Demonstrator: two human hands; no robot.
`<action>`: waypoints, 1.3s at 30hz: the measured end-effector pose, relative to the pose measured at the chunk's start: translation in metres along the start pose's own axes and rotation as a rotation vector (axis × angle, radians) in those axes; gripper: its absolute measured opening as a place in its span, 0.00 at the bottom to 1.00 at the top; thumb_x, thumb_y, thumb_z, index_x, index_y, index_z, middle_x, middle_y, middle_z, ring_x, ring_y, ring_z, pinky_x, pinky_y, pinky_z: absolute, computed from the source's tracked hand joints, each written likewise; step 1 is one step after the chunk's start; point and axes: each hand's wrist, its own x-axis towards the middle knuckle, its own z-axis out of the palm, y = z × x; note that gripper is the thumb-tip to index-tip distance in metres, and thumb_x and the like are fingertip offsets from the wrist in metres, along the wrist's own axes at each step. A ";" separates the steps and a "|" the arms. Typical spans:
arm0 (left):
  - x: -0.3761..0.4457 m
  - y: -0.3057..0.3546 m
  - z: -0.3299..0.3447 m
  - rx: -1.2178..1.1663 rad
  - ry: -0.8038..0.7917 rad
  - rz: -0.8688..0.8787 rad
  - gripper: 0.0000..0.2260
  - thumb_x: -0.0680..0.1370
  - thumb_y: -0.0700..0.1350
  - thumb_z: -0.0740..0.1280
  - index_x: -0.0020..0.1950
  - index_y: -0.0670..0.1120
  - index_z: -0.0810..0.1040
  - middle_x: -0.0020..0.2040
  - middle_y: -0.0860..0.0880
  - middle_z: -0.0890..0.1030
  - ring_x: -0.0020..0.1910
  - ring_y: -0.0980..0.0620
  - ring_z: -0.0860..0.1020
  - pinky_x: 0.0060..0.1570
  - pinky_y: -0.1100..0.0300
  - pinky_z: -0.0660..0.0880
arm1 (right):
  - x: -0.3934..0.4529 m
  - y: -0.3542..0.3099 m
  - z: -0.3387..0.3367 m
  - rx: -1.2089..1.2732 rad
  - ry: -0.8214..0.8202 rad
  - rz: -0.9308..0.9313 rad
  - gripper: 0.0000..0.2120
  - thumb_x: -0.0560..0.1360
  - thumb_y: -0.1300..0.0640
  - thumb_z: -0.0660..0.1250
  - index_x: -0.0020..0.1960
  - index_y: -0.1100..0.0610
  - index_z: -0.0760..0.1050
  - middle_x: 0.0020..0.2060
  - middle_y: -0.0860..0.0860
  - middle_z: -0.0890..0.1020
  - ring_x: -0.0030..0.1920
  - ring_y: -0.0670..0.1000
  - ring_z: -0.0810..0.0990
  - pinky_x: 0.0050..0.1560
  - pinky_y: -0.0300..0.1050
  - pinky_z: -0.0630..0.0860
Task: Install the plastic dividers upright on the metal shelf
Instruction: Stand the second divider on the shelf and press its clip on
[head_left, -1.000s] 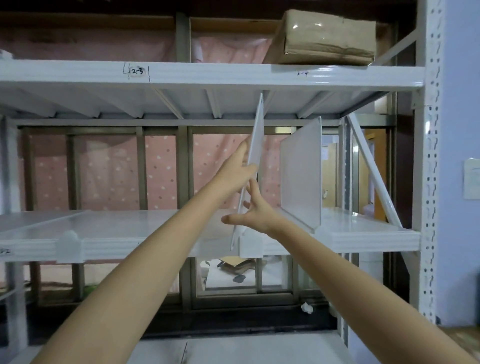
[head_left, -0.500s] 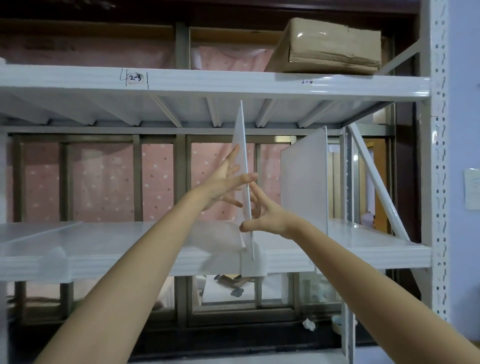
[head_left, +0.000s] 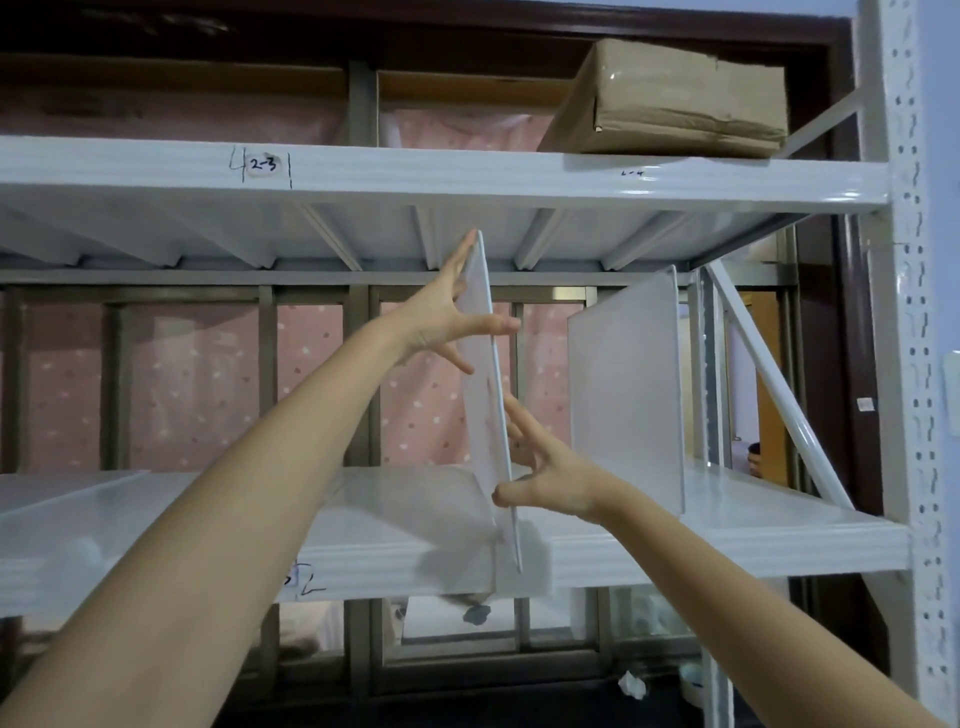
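Note:
A translucent plastic divider (head_left: 485, 395) stands nearly upright at the front middle of the white metal shelf (head_left: 727, 545), its top leaning slightly left. My left hand (head_left: 447, 317) presses its upper part, thumb on the near side and fingers spread behind. My right hand (head_left: 545, 478) pinches its lower edge from the right. A second divider (head_left: 626, 395) stands upright on the shelf to the right. Another divider (head_left: 62, 499) lies flat at the shelf's far left.
The upper shelf (head_left: 441, 176) hangs close above the divider's top and carries a taped cardboard parcel (head_left: 670, 98). A white perforated upright (head_left: 909, 364) and a diagonal brace (head_left: 774, 384) close off the right side. Pink dotted fabric covers the window behind.
The divider has swung from leaning right to nearly upright, now tipped a little left. My left hand slid higher up the panel; my right hand stayed low on its edge.

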 end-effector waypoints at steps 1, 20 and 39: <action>0.002 -0.002 0.000 -0.018 -0.001 -0.004 0.53 0.66 0.44 0.79 0.75 0.67 0.44 0.79 0.52 0.46 0.75 0.42 0.59 0.40 0.41 0.81 | 0.000 0.001 0.000 0.012 -0.022 0.003 0.50 0.63 0.60 0.69 0.73 0.31 0.46 0.77 0.45 0.55 0.76 0.52 0.58 0.64 0.44 0.68; 0.069 -0.020 0.018 -0.061 -0.004 -0.125 0.47 0.72 0.36 0.73 0.77 0.63 0.46 0.75 0.39 0.58 0.66 0.35 0.70 0.41 0.43 0.81 | 0.039 0.034 -0.045 0.094 -0.071 -0.055 0.53 0.65 0.67 0.66 0.78 0.42 0.40 0.78 0.50 0.49 0.76 0.55 0.56 0.66 0.51 0.69; 0.080 -0.040 0.013 -0.121 -0.048 -0.051 0.42 0.74 0.36 0.71 0.78 0.58 0.48 0.56 0.56 0.66 0.64 0.36 0.71 0.47 0.39 0.79 | 0.039 0.042 -0.044 -0.004 0.002 -0.046 0.50 0.73 0.73 0.64 0.69 0.30 0.41 0.77 0.43 0.46 0.77 0.46 0.45 0.68 0.44 0.62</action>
